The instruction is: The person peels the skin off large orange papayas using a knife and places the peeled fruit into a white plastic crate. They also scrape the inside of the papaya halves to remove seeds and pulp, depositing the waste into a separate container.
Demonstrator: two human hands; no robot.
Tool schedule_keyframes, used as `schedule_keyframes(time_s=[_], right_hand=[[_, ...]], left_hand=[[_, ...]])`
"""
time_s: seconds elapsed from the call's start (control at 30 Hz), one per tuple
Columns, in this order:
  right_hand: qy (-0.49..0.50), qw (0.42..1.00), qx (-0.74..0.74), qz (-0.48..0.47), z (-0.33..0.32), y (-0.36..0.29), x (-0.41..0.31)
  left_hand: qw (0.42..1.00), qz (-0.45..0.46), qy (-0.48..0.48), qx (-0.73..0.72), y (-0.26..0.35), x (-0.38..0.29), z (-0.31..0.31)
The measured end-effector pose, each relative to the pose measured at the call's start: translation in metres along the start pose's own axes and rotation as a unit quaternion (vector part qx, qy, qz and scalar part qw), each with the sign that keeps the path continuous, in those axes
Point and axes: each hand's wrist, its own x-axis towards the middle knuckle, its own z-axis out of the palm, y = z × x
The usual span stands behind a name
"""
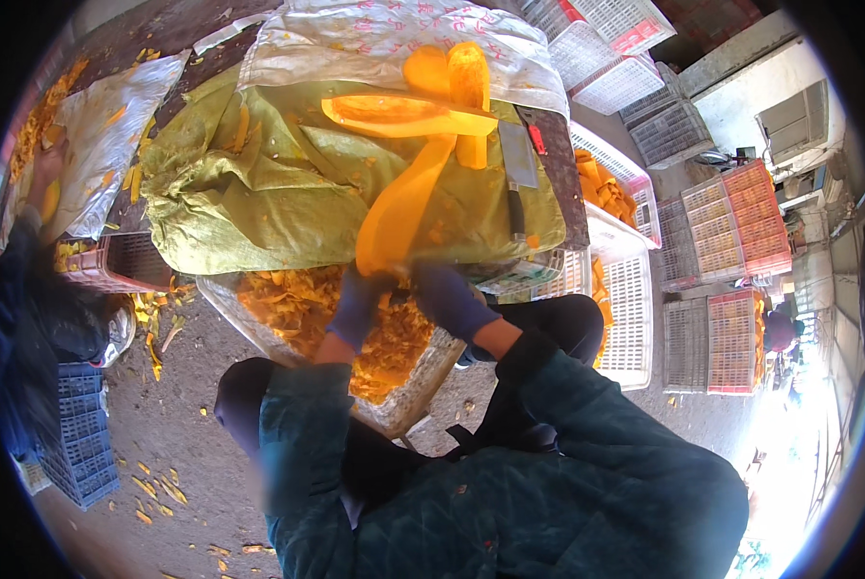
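A long peeled orange squash piece (403,210), likely pumpkin, slopes from the table edge down towards me. Its lower end meets my left hand (360,307), which wears a blue-purple glove and grips it. Just to the right, my gloved right hand (450,300) is blurred close to that same end; whether it holds a small tool is hidden. Beyond lie a hollowed squash piece (403,116) and another long piece (468,87), partly crossed. A cleaver (518,177) with a dark handle rests at their right. Beneath my hands stands a tub (432,376) of orange scraps (396,354).
A yellow-green woven sack (258,195) and a white printed sack (316,43) cover the table. White crates (631,311) with cut squash stand at right; stacked crates (736,224) lie beyond. At left, another person's hand (49,159) works near a reddish crate (114,264).
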Motion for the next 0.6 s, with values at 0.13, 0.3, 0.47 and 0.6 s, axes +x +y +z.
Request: schedule_keyframes(time_s=[0.13,0.3,0.47,0.6], right_hand=[[-0.008,0.997,0.066,-0.037,-0.042,-0.014,0.013],[0.185,0.949,0.233,-0.102,-0.110,0.009,0.085],[0.031,0.984,0.127,0.120,-0.127,0.003,0.120],[0.146,0.973,-0.033,-0.176,-0.102,0.003,0.106]], left_hand=[[0.999,-0.032,0.018,0.003,0.001,-0.001,-0.003],[0.996,0.046,-0.057,0.051,-0.006,-0.001,-0.009],[0.986,0.100,-0.066,0.114,-0.024,0.011,-0.025],[0.919,0.252,-0.130,0.275,-0.027,0.015,-0.029]])
